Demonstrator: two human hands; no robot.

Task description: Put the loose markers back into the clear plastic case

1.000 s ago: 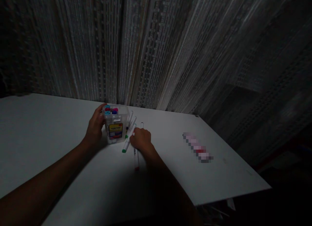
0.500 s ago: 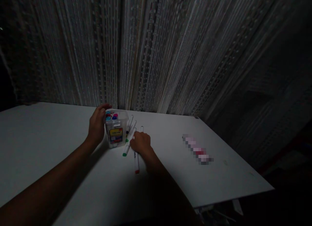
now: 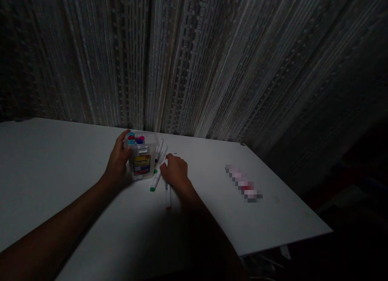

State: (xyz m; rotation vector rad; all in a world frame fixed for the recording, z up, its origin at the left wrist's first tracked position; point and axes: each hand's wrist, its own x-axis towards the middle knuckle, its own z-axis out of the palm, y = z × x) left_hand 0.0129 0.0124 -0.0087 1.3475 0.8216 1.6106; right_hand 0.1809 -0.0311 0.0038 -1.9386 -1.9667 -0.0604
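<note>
Marker with orange cap (image 3: 168, 197) lies nearest, lower centre; beyond, the right hand (image 3: 176, 170) now reaches farther over loose markers (image 3: 156, 180), any grip indiscernible, so handling apparently continues; left of centre, the left hand (image 3: 117, 157) clasps the clear box (image 3: 142, 163).

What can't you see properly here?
All in the head view:
Whether the right hand grips the green-tipped marker: its own back hides that.
Small print on the box's label: too small, dim.
What the pinkish thing is: blurred into squares.
What's below the table: mostly lost in darkness.
</note>
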